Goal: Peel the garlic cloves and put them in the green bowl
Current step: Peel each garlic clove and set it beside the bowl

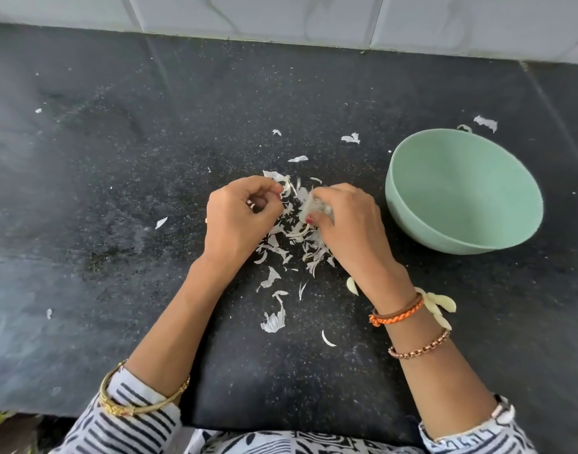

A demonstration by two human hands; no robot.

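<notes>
My right hand point(345, 221) grips a garlic piece point(309, 208) above a heap of white peel point(291, 237) at the middle of the black counter. My left hand point(241, 214) pinches a strip of skin point(285, 189) just left of it, fingers curled. The green bowl point(463, 191) stands to the right of my hands, tilted toward me, with nothing visible inside. Peeled cloves point(440, 304) lie on the counter beside my right wrist, and one more clove point(352, 286) lies left of that wrist.
Loose peel scraps point(274, 319) are scattered over the dark counter point(117, 191), some near the bowl's far rim point(485, 122). A tiled wall point(281, 14) runs along the back. The counter's front edge is just below my forearms.
</notes>
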